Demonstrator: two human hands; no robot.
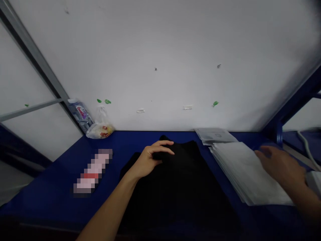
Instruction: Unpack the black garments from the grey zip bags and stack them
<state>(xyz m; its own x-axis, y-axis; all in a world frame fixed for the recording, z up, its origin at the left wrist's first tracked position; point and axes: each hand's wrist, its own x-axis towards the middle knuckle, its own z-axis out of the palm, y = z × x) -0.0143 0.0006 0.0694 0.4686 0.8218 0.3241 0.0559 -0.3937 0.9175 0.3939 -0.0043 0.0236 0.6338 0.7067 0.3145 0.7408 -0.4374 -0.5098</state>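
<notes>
Looking down at a flat dark-blue painted table top (55, 190) w/ a white wall (160, 50) behind it. Bare L hand (150, 160) sits on the upper part of a soft black fabric garment (175, 190), which lies flat-ish in the middle of the table, top edge near the wall, lower part running off toward the person. L fingers curved over a raised fold at top of the garment, hand fairly narrow; can't tell if they're pinching the cloth or just resting on it. Bare R hand (281, 165) is on the right, blurred, fingers apart and open, holding nothing visible, right at the edge of a thick stack of thin white translucent sheets (247, 170). Can't tell if fingertips touch the stack. Stack lies just R of the garment, fanned a bit along its left edge. Behind it, against the wall, a flat grey-white printed packet (213, 135), partly under/touching the stack.

L of the garment: long pixelated packet w/ red band (92, 170), lying diagonal, too blurred to ID. Back L corner: clear plastic water bottle w/ pink-blue label (80, 113) lying tilted, beside a crumpled clear plastic bag w/ yellow-red print (100, 129). Far R: white cable (308, 150) and white boxy object (314, 180) at frame edge, by the R forearm. Grey metal strip (32, 43) runs up the wall at L.
</notes>
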